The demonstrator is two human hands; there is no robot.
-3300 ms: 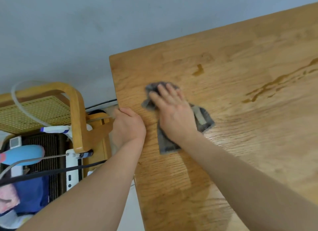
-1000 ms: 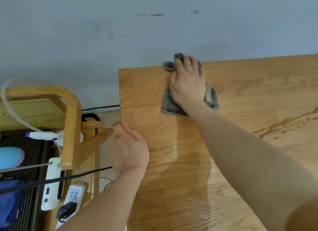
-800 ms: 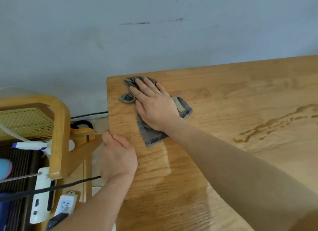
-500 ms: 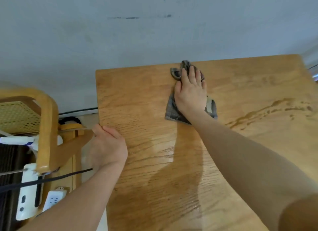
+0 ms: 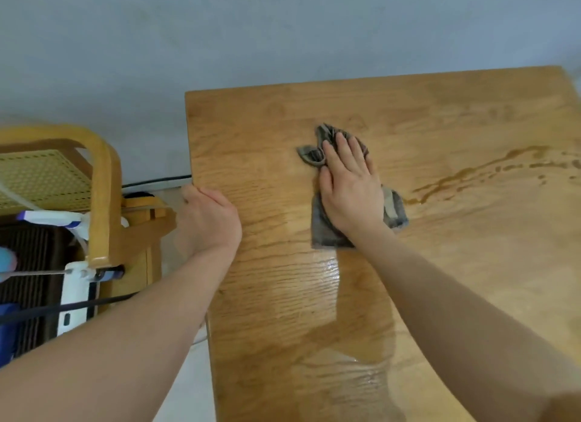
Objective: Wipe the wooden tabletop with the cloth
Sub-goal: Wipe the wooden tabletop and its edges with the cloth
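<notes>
A wooden tabletop (image 5: 456, 264) fills the right and centre of the head view. A crumpled grey cloth (image 5: 323, 233) lies flat on it, a bit back from the far edge. My right hand (image 5: 349, 185) presses palm-down on the cloth, fingers together and pointing toward the wall. My left hand (image 5: 207, 220) grips the table's left edge, fingers curled over it. A brown liquid streak (image 5: 471, 173) runs across the wood to the right of the cloth. Wet sheen shows on the wood nearer to me.
A grey wall (image 5: 251, 44) stands just behind the table. To the left is a wooden chair with a cane seat (image 5: 100, 189), a white power strip (image 5: 74, 299) and black cables (image 5: 63, 308) on the floor beside it.
My right hand has slid the cloth from the far edge back toward me and slightly left. My left hand stays on the table's left edge.
</notes>
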